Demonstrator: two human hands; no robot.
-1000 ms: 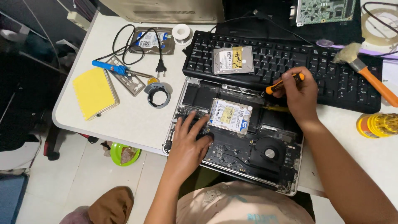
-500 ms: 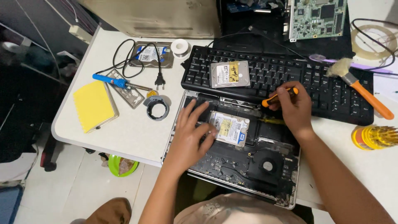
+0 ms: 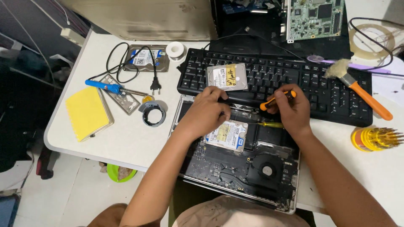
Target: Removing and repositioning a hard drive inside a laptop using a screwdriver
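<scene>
An opened laptop (image 3: 252,176) lies on the white table with its insides showing, a fan at the lower right. A small hard drive (image 3: 227,135) sits in its bay. My left hand (image 3: 206,112) rests on the laptop's upper edge just above that drive, fingers curled down on the casing. My right hand (image 3: 292,110) grips an orange-handled screwdriver (image 3: 275,100) whose tip points left toward the laptop's hinge edge. A second hard drive (image 3: 226,77) lies on the black keyboard (image 3: 328,92) behind the laptop.
A brush with an orange handle (image 3: 362,90) lies across the keyboard's right end. A yellow screwdriver-bit holder (image 3: 374,138) stands at the right. At the left are a yellow notepad (image 3: 86,112), a blue soldering iron (image 3: 107,87), a tape roll (image 3: 152,114) and a third drive (image 3: 145,58). A circuit board (image 3: 313,19) is at the back.
My left hand has moved up off the drive in the bay to the laptop's top edge. My right hand with the screwdriver has shifted slightly left and closer to it.
</scene>
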